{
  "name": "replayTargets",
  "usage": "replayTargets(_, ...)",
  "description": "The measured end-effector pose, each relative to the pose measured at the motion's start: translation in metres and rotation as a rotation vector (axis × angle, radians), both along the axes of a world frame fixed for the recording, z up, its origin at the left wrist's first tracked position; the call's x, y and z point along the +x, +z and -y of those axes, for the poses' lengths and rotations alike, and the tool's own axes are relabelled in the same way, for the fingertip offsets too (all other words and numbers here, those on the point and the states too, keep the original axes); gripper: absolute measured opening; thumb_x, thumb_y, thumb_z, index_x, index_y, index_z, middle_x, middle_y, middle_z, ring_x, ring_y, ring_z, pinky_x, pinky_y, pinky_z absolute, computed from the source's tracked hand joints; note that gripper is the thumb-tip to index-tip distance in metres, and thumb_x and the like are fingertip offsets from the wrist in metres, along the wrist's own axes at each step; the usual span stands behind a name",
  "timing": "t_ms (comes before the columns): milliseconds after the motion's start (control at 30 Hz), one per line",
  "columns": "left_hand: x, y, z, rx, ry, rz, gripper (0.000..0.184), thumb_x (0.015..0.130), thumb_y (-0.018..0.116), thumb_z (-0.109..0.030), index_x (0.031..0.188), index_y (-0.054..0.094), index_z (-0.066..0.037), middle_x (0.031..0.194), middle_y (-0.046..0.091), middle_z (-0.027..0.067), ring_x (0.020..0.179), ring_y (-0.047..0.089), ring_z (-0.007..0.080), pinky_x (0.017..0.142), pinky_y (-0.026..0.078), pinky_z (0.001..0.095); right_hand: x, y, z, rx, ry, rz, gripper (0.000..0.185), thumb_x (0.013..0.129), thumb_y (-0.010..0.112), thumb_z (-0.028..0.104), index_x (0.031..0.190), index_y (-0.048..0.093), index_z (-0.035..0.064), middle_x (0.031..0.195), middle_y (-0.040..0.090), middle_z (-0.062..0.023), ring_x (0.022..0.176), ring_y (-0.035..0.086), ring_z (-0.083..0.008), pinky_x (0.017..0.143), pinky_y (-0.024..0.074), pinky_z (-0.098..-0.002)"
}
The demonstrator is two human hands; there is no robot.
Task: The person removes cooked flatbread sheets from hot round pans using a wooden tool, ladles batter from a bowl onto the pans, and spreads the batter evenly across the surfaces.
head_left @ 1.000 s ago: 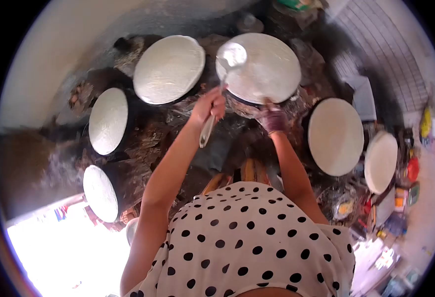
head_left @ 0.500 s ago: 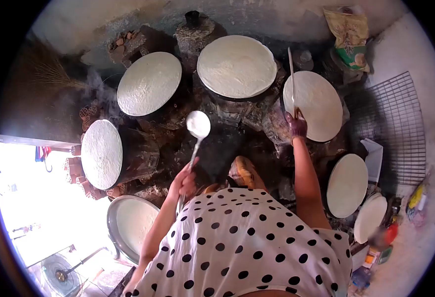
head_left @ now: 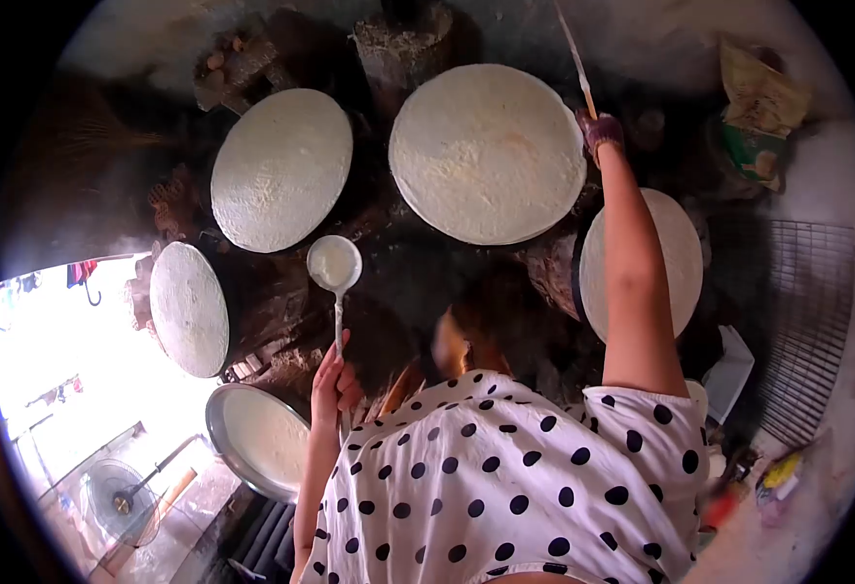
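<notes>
My left hand (head_left: 335, 384) is closed around the handle of a metal ladle (head_left: 334, 264), whose bowl has pale batter in it. The bowl hangs over the dark floor, below the upper left batter-covered round pan (head_left: 283, 170). My right hand (head_left: 600, 129), in a dark purple glove, grips a long thin stick (head_left: 576, 58) that points up and away. It is at the right rim of the large middle round pan (head_left: 486, 156), whose top is spread with a pale sheet. Beneath my right forearm lies another white round pan (head_left: 676, 243), partly hidden.
Further left stands a white-topped round pan (head_left: 190, 310). A metal basin of batter (head_left: 262, 438) sits at lower left, with a fan (head_left: 116, 498) beyond it. On the right are a wire rack (head_left: 807, 311) and a sack (head_left: 763, 107) by the wall.
My right hand has moved up and forward with the stick, from the right pan to the middle pan's edge. The ladle has shifted left, and the camera view has turned somewhat.
</notes>
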State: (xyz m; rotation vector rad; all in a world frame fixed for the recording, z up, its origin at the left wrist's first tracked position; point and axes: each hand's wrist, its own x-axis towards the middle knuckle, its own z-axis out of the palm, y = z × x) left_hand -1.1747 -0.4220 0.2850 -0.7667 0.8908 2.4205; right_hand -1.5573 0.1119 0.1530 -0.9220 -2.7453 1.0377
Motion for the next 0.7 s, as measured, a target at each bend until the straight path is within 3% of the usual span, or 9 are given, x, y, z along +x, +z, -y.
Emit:
replayTargets(133, -0.014, 0.001, -0.019, -0.059, 0.056, 0.076, 0.046, 0.099, 0.039, -0.019, 0.144, 0.03, -0.013, 0.057, 0.026, -0.0044, 0.036, 0.025, 0.006, 0.033, 0.026, 0.0213, -0.025, -0.004, -0.007, -0.132, 0.176, 0.116, 0.053, 0.069, 0.074, 0.046, 0.098, 0.069, 0.0012, 0.089, 0.069, -0.0184, 0.085, 0.066, -0.0327, 0.075, 0.0481, -0.0401)
replayTargets(200, -0.019, 0.004, -0.028, -0.09, 0.071, 0.077, 0.046, 0.1, 0.038, -0.02, 0.144, 0.029, -0.013, 0.057, 0.027, -0.0043, 0.035, 0.027, 0.0058, 0.032, 0.031, 0.0218, -0.021, -0.004, -0.007, 0.092, 0.25, 0.095, 0.05, 0.066, 0.078, 0.038, 0.099, 0.069, 0.0021, 0.089, 0.07, -0.0139, 0.081, 0.065, -0.0243, 0.074, 0.0473, -0.038)
replayTargets(267, -0.023, 0.005, -0.032, -0.097, 0.065, 0.068, 0.046, 0.099, 0.038, -0.02, 0.144, 0.029, -0.013, 0.056, 0.027, -0.0042, 0.035, 0.028, 0.0055, 0.032, 0.032, 0.0219, -0.021, 0.003, -0.006, 0.137, 0.272, 0.121, 0.047, 0.068, 0.077, 0.036, 0.099, 0.069, 0.0017, 0.089, 0.07, -0.013, 0.077, 0.064, -0.0209, 0.073, 0.0474, -0.0348)
replayTargets(400, -0.03, 0.006, -0.039, -0.082, 0.078, 0.038, 0.045, 0.099, 0.037, -0.019, 0.144, 0.03, -0.012, 0.056, 0.028, -0.0042, 0.035, 0.029, 0.0051, 0.032, 0.033, 0.0222, 0.001, 0.032, -0.004, -0.028, 0.365, 0.056, 0.037, 0.076, 0.072, 0.031, 0.098, 0.068, 0.0009, 0.087, 0.07, -0.0126, 0.075, 0.062, -0.018, 0.073, 0.0478, -0.0337)
replayTargets(500, -0.035, 0.008, -0.042, -0.052, 0.136, 0.069, 0.044, 0.099, 0.037, -0.019, 0.143, 0.032, -0.011, 0.056, 0.028, -0.0044, 0.035, 0.029, 0.0051, 0.033, 0.032, 0.0222, 0.03, 0.069, 0.02, -0.091, 0.325, -0.11, 0.031, 0.08, 0.07, 0.028, 0.094, 0.067, 0.0004, 0.085, 0.07, -0.0127, 0.075, 0.062, -0.017, 0.073, 0.0479, -0.0334)
replayTargets(600, -0.037, 0.01, -0.041, -0.037, 0.155, 0.068, 0.043, 0.099, 0.038, -0.018, 0.142, 0.033, -0.012, 0.056, 0.028, -0.0044, 0.036, 0.029, 0.0052, 0.033, 0.032, 0.0221, 0.047, 0.114, 0.049, 0.047, 0.445, -0.369, 0.032, 0.079, 0.07, 0.03, 0.094, 0.068, 0.0008, 0.082, 0.069, -0.0108, 0.073, 0.062, -0.0167, 0.072, 0.048, -0.0328)
replayTargets(667, -0.038, 0.013, -0.042, -0.044, 0.164, 0.058, 0.044, 0.099, 0.038, -0.018, 0.142, 0.034, -0.012, 0.056, 0.028, -0.0043, 0.036, 0.029, 0.0053, 0.033, 0.032, 0.022, 0.051, 0.173, 0.067, -0.209, 0.383, -0.248, 0.032, 0.079, 0.071, 0.031, 0.094, 0.069, 0.0026, 0.079, 0.069, -0.0081, 0.072, 0.061, -0.0148, 0.07, 0.0477, -0.0316)
replayTargets(700, -0.036, 0.015, -0.041, -0.047, 0.162, 0.052, 0.044, 0.099, 0.039, -0.018, 0.142, 0.034, -0.013, 0.057, 0.029, -0.0043, 0.036, 0.029, 0.0053, 0.033, 0.032, 0.0219, 0.034, 0.182, 0.059, -0.212, 0.29, -0.103, 0.033, 0.079, 0.071, 0.035, 0.095, 0.071, 0.0057, 0.078, 0.069, -0.0065, 0.071, 0.062, -0.0153, 0.07, 0.0482, -0.0314)
